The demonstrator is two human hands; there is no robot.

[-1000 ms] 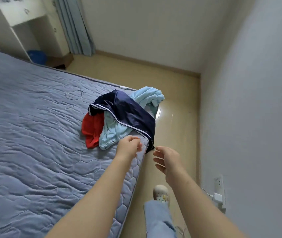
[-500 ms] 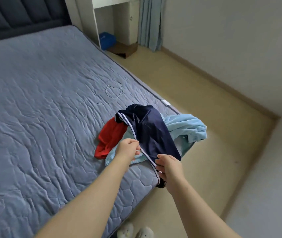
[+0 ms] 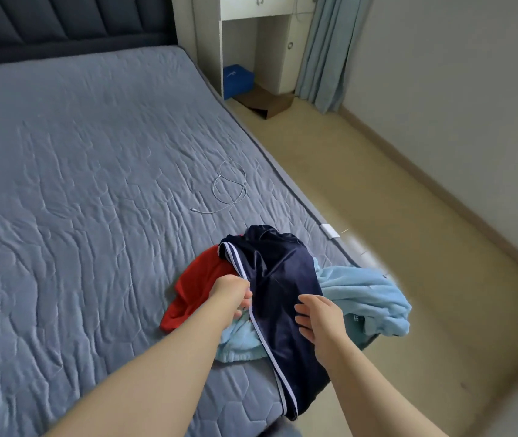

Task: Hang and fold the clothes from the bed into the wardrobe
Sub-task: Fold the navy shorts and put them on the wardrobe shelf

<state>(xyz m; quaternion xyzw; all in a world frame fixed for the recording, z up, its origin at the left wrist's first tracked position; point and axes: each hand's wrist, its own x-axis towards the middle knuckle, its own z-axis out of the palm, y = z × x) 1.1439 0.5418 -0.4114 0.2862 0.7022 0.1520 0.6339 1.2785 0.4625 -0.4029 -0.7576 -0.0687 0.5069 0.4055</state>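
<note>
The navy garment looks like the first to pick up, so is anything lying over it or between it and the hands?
Nothing visible. The navy garment lies atop the light blue garment and red garment; the left hand grips its striped edge, the right hand touches it.

The navy garment (image 3: pixel 282 279) covers much of the blue garment (image 3: pixel 364 294) and the right side of the red garment (image 3: pixel 194 285). The left grip's (image 3: pixel 232 293) fingertips are buried in cloth. The headboard (image 3: pixel 62 26) runs off the top; a blur (image 3: pixel 361 247) smears the bed's (image 3: pixel 93 216) edge.
</note>
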